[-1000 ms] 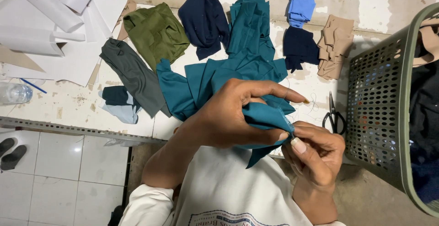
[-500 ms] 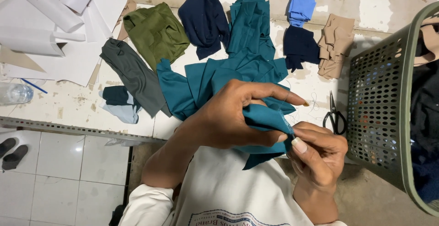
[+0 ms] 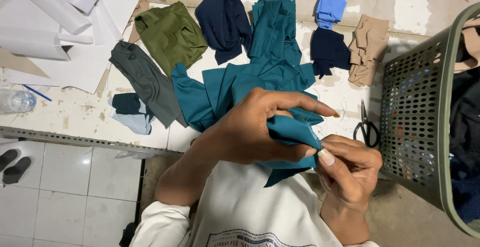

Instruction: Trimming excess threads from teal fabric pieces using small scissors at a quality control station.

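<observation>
Far out to the left of the left hand (image 3: 250, 132), rolled white paper sheets (image 3: 55, 22) lie on the bench (image 3: 90, 112), with a clear plastic bottle (image 3: 15, 100) at the bench's edge below them. Nearer that hand, up and to its left, sit an olive green cloth (image 3: 170, 34), a grey cloth (image 3: 145, 82) and a small dark and pale blue scrap (image 3: 131, 112). Directly beyond the hand lie a navy cloth (image 3: 224, 19) and a large heap of teal fabric (image 3: 260, 72). The left hand is closed around a folded teal cloth piece (image 3: 290, 132), thumb pressed on its lower edge, forefinger stretched out over it. The right hand (image 3: 347, 172) meets it just to the right, its thumb and fingers pinching the same piece at its edge, so the cloth is held between both hands above the person's white shirt (image 3: 250, 212). Beyond the right hand lie a bright blue cloth (image 3: 330, 2), a dark navy scrap (image 3: 327, 49) and a tan cloth (image 3: 367, 47). Black scissors (image 3: 367, 127) rest just beyond that hand, beside a green perforated basket (image 3: 415, 112) holding dark clothing at the far right.
</observation>
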